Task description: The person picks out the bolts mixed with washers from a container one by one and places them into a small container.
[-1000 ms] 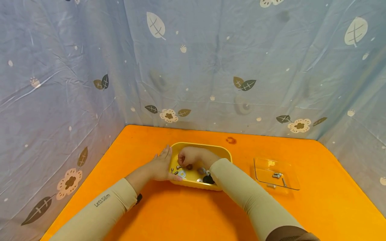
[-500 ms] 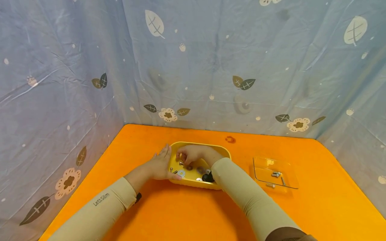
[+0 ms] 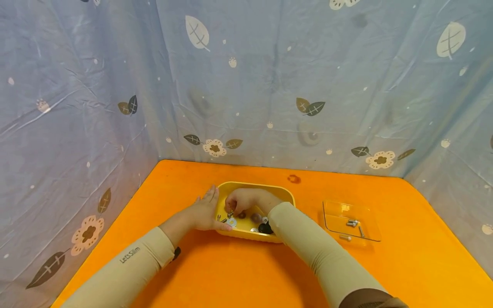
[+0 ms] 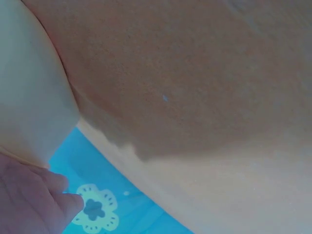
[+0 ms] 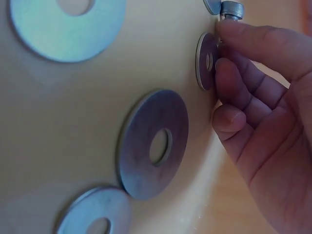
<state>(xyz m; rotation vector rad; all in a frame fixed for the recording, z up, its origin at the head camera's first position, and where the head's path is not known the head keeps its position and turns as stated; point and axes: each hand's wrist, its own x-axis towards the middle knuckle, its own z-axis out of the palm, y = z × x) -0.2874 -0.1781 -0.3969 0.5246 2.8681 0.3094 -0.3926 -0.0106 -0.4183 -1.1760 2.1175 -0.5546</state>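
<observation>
A yellow bin [image 3: 252,235] holds several washers and screws. My left hand [image 3: 203,214] rests against its left end, fingers straight along the outside and thumb over the front rim; in the left wrist view that hand [image 4: 29,200] shows beside the bin wall [image 4: 34,87]. Inside the bin my right hand [image 3: 246,199] pinches a socket-head screw [image 5: 232,9] between thumb and fingertips. Its shank is mostly hidden by the fingers. Close to these fingers lies a washer [image 5: 206,61], with a larger washer [image 5: 141,146] farther off. A black round piece [image 3: 265,228] sits near the bin's front wall.
To the right, a clear shallow tray [image 3: 329,229] holds a few screws [image 3: 352,223]. One pale screw [image 3: 345,238] shows at its front edge. The orange table [image 3: 239,273] meets a patterned curtain [image 3: 246,85] at the back and sides.
Half a second ago the right fingers were spread a little above the screw; now they close on it, slightly nearer the front. The left hand keeps its place on the bin.
</observation>
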